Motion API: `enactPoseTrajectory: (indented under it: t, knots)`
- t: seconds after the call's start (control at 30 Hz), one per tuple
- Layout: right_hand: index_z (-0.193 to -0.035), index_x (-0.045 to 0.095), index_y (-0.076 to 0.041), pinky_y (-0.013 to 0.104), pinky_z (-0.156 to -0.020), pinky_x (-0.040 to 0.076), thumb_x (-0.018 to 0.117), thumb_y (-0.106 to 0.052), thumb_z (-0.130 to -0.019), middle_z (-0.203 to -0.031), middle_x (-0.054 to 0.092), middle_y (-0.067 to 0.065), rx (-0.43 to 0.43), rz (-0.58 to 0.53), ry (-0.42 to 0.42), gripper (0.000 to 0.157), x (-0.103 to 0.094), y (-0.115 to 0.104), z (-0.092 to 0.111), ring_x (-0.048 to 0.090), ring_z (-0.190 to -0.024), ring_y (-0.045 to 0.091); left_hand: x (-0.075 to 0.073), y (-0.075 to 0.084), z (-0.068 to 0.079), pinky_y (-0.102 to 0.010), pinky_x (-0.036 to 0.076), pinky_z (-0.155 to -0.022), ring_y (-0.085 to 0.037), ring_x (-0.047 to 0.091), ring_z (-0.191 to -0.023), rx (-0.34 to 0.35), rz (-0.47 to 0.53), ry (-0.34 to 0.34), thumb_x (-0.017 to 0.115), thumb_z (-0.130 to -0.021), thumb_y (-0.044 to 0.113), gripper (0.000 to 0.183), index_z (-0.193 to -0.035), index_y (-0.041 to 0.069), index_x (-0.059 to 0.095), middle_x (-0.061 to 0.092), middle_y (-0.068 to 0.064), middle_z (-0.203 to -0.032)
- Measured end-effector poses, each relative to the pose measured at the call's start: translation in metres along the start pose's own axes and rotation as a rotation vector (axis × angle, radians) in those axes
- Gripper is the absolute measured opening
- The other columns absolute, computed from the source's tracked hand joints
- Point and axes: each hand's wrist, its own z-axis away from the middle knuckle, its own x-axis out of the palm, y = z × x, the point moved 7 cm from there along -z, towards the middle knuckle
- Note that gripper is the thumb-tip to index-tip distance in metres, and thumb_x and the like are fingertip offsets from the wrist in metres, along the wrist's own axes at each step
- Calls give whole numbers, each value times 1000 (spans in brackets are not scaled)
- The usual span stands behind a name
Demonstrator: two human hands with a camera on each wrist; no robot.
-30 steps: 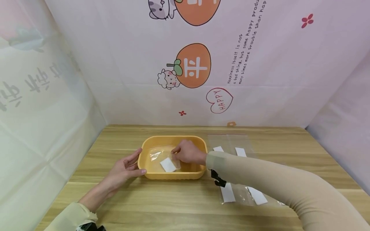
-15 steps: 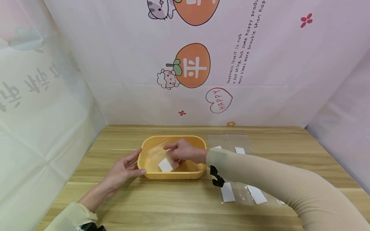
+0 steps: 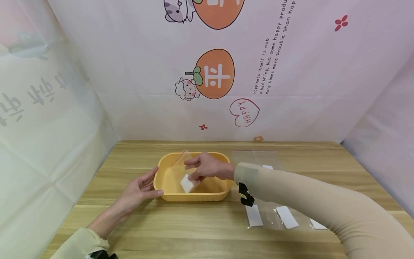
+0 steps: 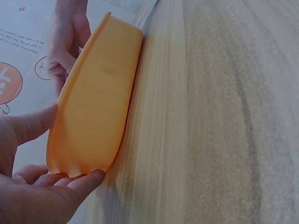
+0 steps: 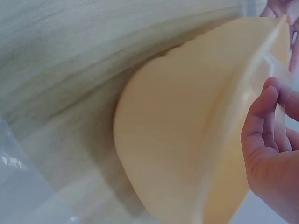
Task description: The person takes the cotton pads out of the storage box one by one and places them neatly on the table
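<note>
A yellow plastic tub (image 3: 197, 197) stands on the wooden table. At its left end my left hand (image 3: 139, 189) grips it, the thumb at the rim and the fingers under the outer wall, as the left wrist view shows. Inside the tub my right hand (image 3: 208, 167) pinches a clear zip bag (image 3: 180, 163) between thumb and fingertips. The bag is tilted up, its zip edge reaching over the tub's far rim. A white rectangle (image 3: 186, 184) shows at the bag's lower end, partly covered by the right fingers.
Right of the tub, several clear zip bags (image 3: 270, 216) lie flat on the table (image 3: 181, 230), each with a white rectangle (image 3: 254, 216); my right forearm crosses above them. A printed cloth (image 3: 145, 108) hangs behind the table, with more cloth at both sides.
The bag in the tub has gone from lying low to standing tilted, its zip edge rising toward the far rim. My right fingers have shifted their hold on it. The left hand stays put.
</note>
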Motion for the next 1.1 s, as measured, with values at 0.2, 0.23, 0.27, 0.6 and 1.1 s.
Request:
enactPoseTrajectory:
  t: [0.2, 0.23, 0.27, 0.6, 1.1]
  knots:
    - [-149, 56, 3, 28, -71, 63, 80, 5, -90, -146, 60, 20, -21, 6, 7, 63, -12, -17, 12, 71, -77, 12, 1, 0, 0, -33, 41, -112, -42, 30, -151, 5, 4, -9, 78, -95, 8, 95, -167, 1, 17, 13, -20, -172]
    - [-149, 56, 2, 28, -71, 63, 80, 5, -91, -146, 61, 18, -22, 15, 8, 63, -15, -20, 14, 71, -75, 12, 1, 1, 0, -34, 40, -113, -42, 29, -152, 6, 3, -11, 78, -96, 8, 95, -167, 1, 16, 12, -20, -173]
    - [-149, 56, 2, 28, -71, 63, 80, 4, -91, -146, 61, 17, -24, 28, 9, 63, -17, -22, 16, 70, -73, 12, 1, 1, 0, -34, 40, -113, -42, 29, -152, 7, 2, -13, 78, -96, 8, 95, -167, 1, 16, 12, -20, -173]
    - [-149, 57, -1, 32, -73, 64, 82, 4, -89, -147, 61, 16, -35, 97, 16, 65, -43, -42, 40, 71, -69, 15, 3, 1, 1, -36, 38, -114, -42, 30, -151, 7, 0, -19, 78, -96, 9, 95, -168, 2, 16, 12, -19, -173]
    - [-154, 51, -1, 37, -76, 64, 81, -3, -92, -156, 50, 22, -37, 246, 71, 70, -109, -49, 88, 69, -74, 16, 3, 1, 2, -34, 41, -112, -43, 30, -151, 6, -1, -18, 78, -96, 9, 94, -167, 2, 17, 13, -18, -172]
